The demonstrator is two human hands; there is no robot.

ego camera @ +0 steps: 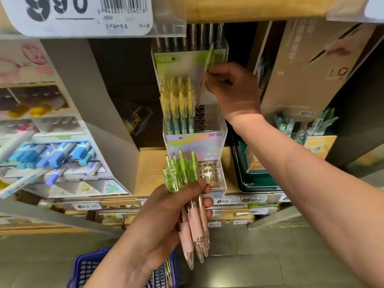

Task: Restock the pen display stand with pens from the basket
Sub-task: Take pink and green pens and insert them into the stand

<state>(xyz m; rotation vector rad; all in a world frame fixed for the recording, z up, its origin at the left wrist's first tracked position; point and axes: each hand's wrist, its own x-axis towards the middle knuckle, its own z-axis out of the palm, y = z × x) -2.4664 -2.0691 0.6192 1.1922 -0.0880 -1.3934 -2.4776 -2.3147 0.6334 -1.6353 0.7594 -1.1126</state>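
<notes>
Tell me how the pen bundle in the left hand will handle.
The pens look like rigid plastic, so probably stiff and light. Their smooth round barrels, fanned unevenly in the left hand, would likely slip or roll if the grip loosens. The clear pointed tips hang exposed below the fist; a drop might chip them.

a large white price label with a barcode point(83, 15) hangs top left. a grey cardboard display of blue-capped markers point(62, 154) stands on the pale wooden shelf point(149, 171). right, a tall brown cardboard box point(307, 80); lower, a dark green tray point(257, 179).
</notes>
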